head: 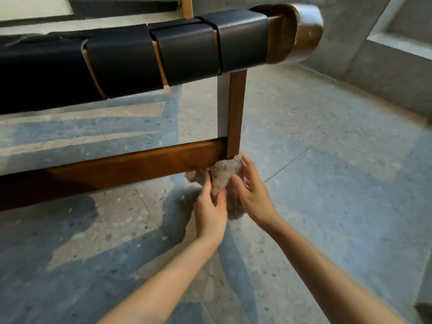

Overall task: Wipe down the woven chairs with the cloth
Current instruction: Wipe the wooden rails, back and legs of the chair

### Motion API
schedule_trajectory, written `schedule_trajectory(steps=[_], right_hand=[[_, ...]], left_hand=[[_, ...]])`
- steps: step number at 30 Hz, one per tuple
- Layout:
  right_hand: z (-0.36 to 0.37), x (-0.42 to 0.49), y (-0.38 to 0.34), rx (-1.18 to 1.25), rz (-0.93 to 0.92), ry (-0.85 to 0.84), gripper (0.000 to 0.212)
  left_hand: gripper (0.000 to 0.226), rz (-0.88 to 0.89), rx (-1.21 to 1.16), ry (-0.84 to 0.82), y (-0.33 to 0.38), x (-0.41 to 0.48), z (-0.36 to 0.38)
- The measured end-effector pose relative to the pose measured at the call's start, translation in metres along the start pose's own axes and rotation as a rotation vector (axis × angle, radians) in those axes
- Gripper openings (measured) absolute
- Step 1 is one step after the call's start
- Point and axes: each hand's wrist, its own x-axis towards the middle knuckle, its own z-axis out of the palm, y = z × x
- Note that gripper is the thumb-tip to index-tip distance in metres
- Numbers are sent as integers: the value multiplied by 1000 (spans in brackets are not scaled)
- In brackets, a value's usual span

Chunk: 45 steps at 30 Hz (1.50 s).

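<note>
Grips fluffy beige cloth (222, 176) in left hand (210, 213) and right hand (254, 195), bunched round brown wooden leg (236, 113) of black-strapped woven chair (187, 50).

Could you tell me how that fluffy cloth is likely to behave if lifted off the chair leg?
The cloth is probably floppy: it bunches round the chair leg and its end hangs loose. Its fluffy pile suggests it is light and unlikely to slip.

Head view; looks forward-down; close on hands
</note>
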Motion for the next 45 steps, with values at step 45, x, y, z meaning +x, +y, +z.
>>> schedule_trajectory(steps=[45], right_hand=[[-15, -41, -40, -154, 117, 196, 6]], left_hand=[[21, -81, -60, -328, 31, 3, -42]])
